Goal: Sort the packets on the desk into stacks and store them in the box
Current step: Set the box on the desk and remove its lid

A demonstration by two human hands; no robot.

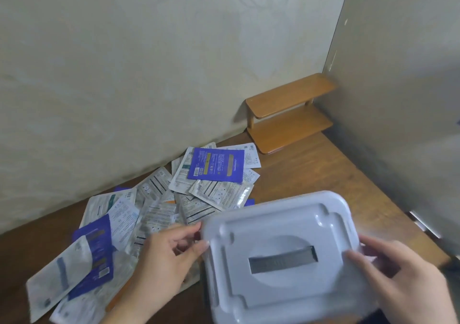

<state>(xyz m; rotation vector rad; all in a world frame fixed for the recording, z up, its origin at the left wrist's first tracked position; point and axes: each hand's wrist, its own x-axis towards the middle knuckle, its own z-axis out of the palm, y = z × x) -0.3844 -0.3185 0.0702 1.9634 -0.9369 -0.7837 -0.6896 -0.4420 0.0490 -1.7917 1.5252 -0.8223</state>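
Grey plastic box lid (281, 251) held at both ends, left hand (171, 256) and right hand (398, 274) gripping, probably to open it for the unsorted packets (159, 206).

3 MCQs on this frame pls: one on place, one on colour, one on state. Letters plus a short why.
1. Where does the small wooden shelf stand?
A. in the desk's far right corner, by the wall
B. on top of the packets
C. under the lid

2. What colour is the packet lying on top of the far end of the pile?
A. red
B. blue
C. black

3. How is the lid held?
A. it lies alone on the desk, untouched
B. one hand only
C. the left hand and right hand hold it at opposite edges

Key: 1 A, the shelf sits where desk and walls meet. 2 B, it is blue with pale print. 3 C, fingers curl on both side edges.
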